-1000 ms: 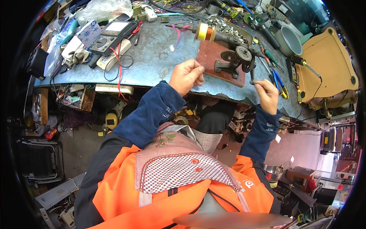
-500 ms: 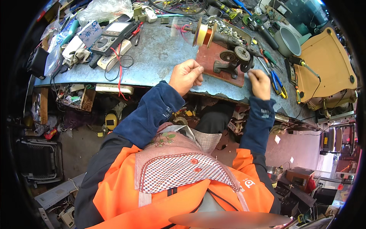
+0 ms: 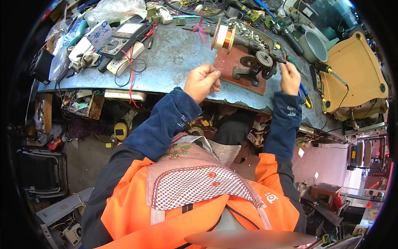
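Note:
My left hand (image 3: 202, 81) is closed in a pinch left of and below the winder; whatever it pinches is too fine to make out. My right hand (image 3: 289, 78) grips the crank handle (image 3: 282, 59) of a dark metal hand winder (image 3: 246, 70) with gear wheels. That winder stands on a red board (image 3: 222, 62). On its shaft, above my left hand, sits a spool (image 3: 220, 36) with pale and copper-coloured windings between brown flanges, with pink string (image 3: 201, 30) beside it.
The blue worktop (image 3: 166, 54) holds a multimeter (image 3: 120, 39) with red leads and clutter at left, a parts tray (image 3: 265, 39) behind the winder, and pliers (image 3: 304, 93), a grey bowl (image 3: 315, 45) and a tan board (image 3: 354, 70) at right. My knees are under the bench.
My right hand has swung with the crank leftward, then up and right, to a higher spot. The spool and pink string look turned. My left hand has barely moved.

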The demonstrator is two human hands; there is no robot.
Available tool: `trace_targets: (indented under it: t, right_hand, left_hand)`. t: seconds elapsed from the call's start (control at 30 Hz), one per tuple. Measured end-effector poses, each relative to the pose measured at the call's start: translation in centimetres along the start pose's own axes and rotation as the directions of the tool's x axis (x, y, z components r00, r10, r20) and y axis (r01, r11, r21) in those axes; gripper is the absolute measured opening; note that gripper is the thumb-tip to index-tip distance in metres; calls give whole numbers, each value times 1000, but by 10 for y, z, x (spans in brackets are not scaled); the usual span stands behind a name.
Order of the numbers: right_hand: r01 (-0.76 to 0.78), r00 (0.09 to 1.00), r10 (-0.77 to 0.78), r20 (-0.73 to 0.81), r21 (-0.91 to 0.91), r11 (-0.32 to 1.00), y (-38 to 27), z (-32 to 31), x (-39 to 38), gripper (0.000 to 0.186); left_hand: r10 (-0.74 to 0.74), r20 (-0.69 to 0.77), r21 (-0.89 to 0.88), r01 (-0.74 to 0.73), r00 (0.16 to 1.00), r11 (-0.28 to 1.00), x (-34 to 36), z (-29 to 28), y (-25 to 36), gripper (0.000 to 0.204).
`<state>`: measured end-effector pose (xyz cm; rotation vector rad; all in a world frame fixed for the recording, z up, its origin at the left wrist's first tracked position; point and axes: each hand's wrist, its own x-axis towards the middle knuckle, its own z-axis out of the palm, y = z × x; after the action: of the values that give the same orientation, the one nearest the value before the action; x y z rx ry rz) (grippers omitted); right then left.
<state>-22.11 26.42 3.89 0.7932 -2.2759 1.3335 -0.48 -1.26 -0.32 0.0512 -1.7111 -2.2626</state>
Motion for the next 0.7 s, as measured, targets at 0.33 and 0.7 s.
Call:
trace_targets:
  t: [0.33, 0.7]
  right_hand:
    - [99, 987, -129, 92, 280, 955, -65, -46, -53, 6]
    - [74, 988, -58, 144, -110, 991, -17, -5, -39, 17]
  left_hand:
    - [-3, -30, -42, 2, 1000, 999, -4, -1, 2, 15]
    - [-4, -46, -44, 2, 999, 999, -2, 0, 2, 15]
